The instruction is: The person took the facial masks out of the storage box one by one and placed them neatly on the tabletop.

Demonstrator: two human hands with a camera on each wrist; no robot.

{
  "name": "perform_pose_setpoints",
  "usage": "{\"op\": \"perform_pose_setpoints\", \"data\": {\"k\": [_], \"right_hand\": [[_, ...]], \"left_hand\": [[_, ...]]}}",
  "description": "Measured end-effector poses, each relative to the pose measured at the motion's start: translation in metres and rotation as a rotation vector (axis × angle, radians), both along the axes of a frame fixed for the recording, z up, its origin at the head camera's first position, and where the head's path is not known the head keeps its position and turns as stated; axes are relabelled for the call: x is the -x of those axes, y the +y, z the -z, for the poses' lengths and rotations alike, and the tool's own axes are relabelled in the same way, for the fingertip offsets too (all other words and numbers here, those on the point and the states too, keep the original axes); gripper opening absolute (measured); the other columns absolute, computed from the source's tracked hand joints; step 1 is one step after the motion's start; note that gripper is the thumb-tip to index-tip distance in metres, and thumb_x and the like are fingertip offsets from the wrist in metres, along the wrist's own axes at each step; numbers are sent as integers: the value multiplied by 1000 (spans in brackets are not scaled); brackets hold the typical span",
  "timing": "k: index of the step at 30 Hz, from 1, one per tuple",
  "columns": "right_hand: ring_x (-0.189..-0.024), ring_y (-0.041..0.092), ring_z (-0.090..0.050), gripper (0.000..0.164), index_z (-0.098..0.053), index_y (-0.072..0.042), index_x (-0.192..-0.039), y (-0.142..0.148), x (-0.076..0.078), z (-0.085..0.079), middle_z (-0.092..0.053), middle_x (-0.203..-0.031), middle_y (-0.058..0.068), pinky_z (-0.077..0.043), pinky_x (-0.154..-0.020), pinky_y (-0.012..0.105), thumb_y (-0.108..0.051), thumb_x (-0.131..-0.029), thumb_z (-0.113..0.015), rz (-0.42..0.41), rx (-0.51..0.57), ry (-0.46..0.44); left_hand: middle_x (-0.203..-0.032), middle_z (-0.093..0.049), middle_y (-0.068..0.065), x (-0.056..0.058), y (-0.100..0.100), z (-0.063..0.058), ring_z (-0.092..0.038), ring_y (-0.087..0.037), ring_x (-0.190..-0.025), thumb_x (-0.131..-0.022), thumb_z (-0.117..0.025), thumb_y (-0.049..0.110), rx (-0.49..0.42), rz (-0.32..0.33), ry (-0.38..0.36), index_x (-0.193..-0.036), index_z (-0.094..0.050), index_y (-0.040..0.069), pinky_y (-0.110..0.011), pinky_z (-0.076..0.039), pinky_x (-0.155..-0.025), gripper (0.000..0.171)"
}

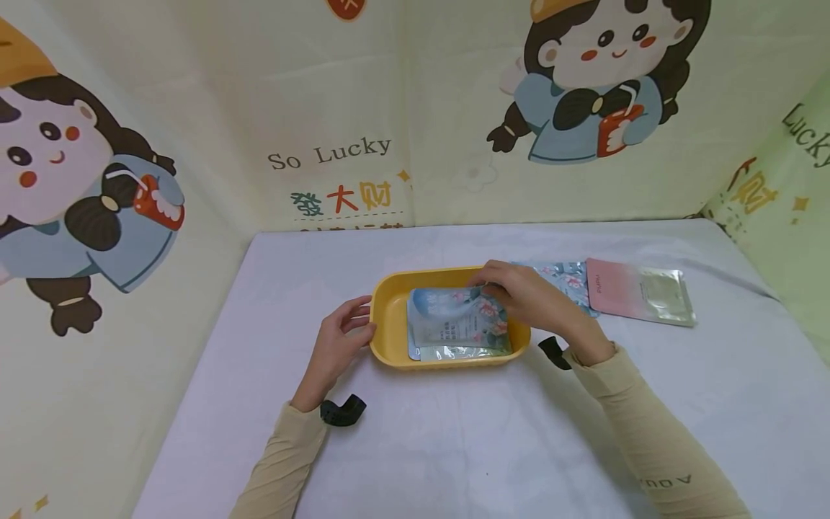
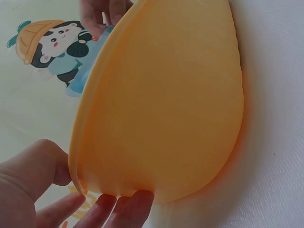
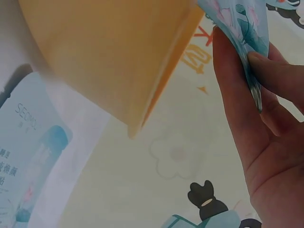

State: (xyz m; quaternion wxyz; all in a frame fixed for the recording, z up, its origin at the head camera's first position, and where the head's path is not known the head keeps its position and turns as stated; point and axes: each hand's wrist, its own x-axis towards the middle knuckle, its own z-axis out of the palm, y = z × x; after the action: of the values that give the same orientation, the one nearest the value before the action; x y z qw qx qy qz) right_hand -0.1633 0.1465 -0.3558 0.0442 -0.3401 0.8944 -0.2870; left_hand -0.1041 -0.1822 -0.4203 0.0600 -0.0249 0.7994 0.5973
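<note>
A yellow plastic tray [image 1: 387,317] sits on the table. My left hand [image 1: 337,342] holds its left end, thumb at the rim and fingertips against the outer wall [image 2: 161,104]. Over the tray my right hand [image 1: 534,299] pinches the top right corner of a blue floral face mask packet [image 1: 447,317]. The right wrist view shows that packet's edge [image 3: 242,33] between thumb and fingers. Beneath it in the tray lies a silvery packet [image 1: 463,353], mostly covered.
Right of the tray lie a blue floral packet [image 1: 565,280], partly behind my right hand, and a pink and silver packet [image 1: 616,288] overlapping it. A white cloth [image 1: 441,440] covers the table. Printed curtains [image 1: 324,86] stand behind and at the sides.
</note>
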Motion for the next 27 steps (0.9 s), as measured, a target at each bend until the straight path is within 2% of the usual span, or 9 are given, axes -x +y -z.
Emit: {"op": "perform_pose_setpoints", "data": {"k": [11, 18, 27], "right_hand": [[-95, 17, -61, 24, -68, -8, -116, 11, -1, -14, -66, -110, 1, -58, -86, 37, 1, -96, -58, 32, 16, 27], [-95, 17, -62, 25, -69, -8, -113, 20, 0, -24, -67, -108, 1, -56, -82, 38, 4, -95, -59, 27, 73, 79], [-94, 16, -62, 26, -70, -10, -113, 31, 1, -30, -67, -109, 0, -57, -82, 37, 5, -93, -61, 41, 83, 109]], "left_hand": [[-132, -58, -13, 0, 1, 1, -60, -29, -120, -92, -65, 11, 3, 3, -3, -140, -54, 14, -28, -60, -79, 49], [-133, -58, -14, 1, 0, 2, -59, -30, -120, -92, -65, 11, -2, 6, -6, -141, -53, 13, -27, -60, -80, 50], [-132, -58, -14, 1, 0, 2, -59, -30, -120, -92, -65, 9, -2, 7, 2, -140, -53, 13, -27, -60, -79, 50]]}}
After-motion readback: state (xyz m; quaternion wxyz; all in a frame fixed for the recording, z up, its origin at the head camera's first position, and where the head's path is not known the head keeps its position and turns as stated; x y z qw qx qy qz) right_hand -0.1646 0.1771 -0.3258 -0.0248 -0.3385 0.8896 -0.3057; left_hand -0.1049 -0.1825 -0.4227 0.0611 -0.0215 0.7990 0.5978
